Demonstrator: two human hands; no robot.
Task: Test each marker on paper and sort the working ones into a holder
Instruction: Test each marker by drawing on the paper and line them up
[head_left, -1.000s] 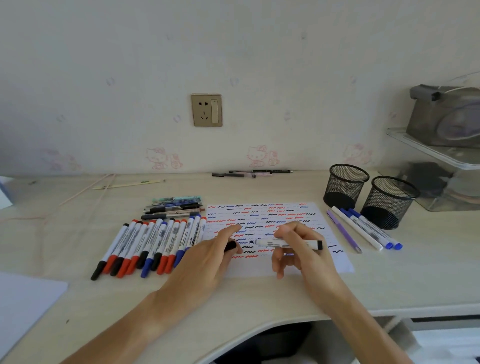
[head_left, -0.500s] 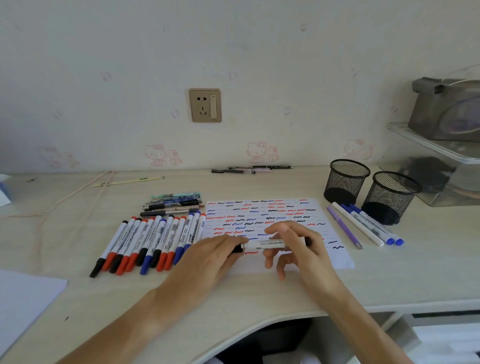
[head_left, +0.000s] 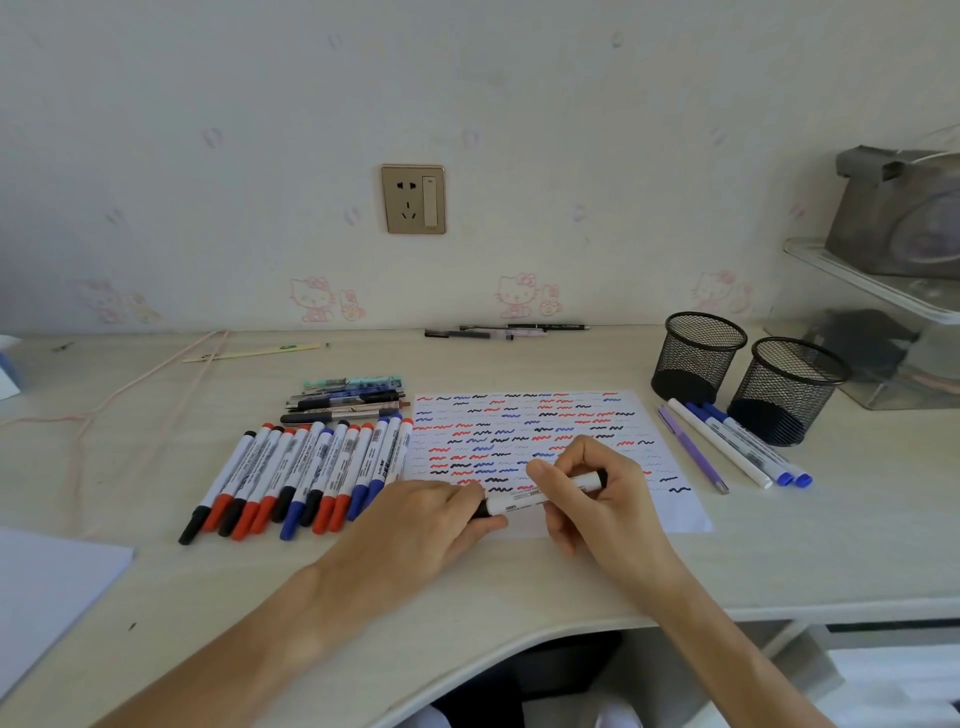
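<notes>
1. The marker row (head_left: 306, 473) lies left of the paper, barrels side by side with caps toward the person; judged as the untested stock, laid flat within reach of the left hand

2. The pen stack (head_left: 348, 400) sits just behind the row, apart from it, likely a separate batch

3. The left hand (head_left: 415, 530) rests at the near edge of the paper; its fingers curl round the black cap end of the marker (head_left: 540, 496). Judged purpose: to seat or pull the cap, which of the two cannot be told

4. The paper (head_left: 670, 467) lies flat at the centre of the desk (head_left: 519, 587), covered with red, blue and black squiggles; only its near strip is bare, so the marker is held over that strip

5. The right hand (head_left: 602, 499) pinches the white barrel between thumb and curled fingers, holding the marker near level just above the paper to brace it against the left hand

6. Three pens (head_left: 727, 447) lie on the desk just right of the paper and touching or nearly touching the near holder; probably rejects or a set-aside group

7. The two holders (head_left: 696, 358) stand upright at the right rear, mouths open; no marker shows inside, so sorting is judged barely begun
</notes>
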